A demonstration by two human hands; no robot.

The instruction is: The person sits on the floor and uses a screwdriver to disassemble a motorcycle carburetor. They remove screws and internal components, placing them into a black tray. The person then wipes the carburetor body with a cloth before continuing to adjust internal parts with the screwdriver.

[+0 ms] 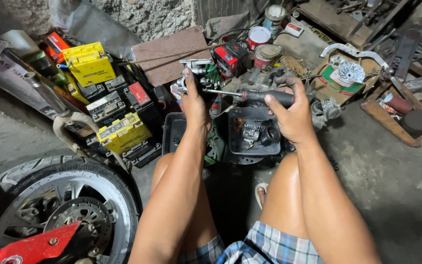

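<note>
Far left: yellow batteries (90, 63) stacked by wall; motorcycle wheel (69, 210) near left. Left hand (194, 105) closed round small metal part (199, 73), probably carburettor; view cluttered. Right hand (291, 115) fisted on dark handle of screwdriver (255, 94). Shaft long axis runs leftward, tip at part, just right of left grip. Black tray (255, 132) below, between knees.
</note>
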